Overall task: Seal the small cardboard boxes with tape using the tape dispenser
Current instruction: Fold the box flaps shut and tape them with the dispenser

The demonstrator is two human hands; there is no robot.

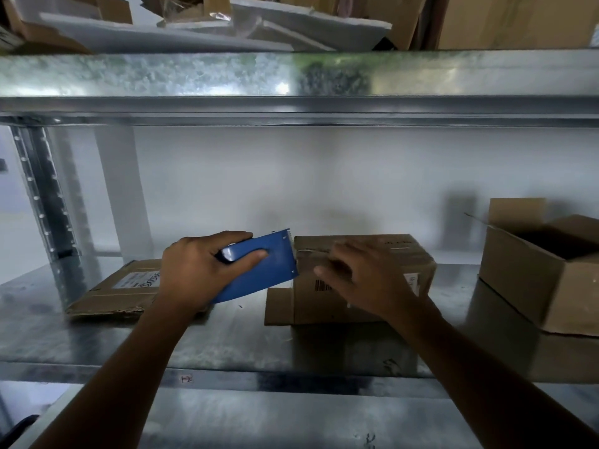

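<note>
Gripping the blue tape dispenser (pixel 259 270), the left hand (pixel 194 270) holds it against the small box's (pixel 389 246) top left edge. The right hand (pixel 366 280) rests on that box, fingers loosely spread. The box stands on a shelf (pixel 227 345), with an open carton (pixel 551 286) to its right.

I get a dim, bluish view: glare on the upper shelf (pixel 278 87), right hand (pixel 366 280) motion-blurred, edges bowed.

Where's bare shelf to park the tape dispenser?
Free: the shelf strip in front of the flattened cardboard and small box; the gap between small box and open box at right. Crowded: between cardboard and small box, where the left hand holds the tape dispenser; right hand on the box.
</note>
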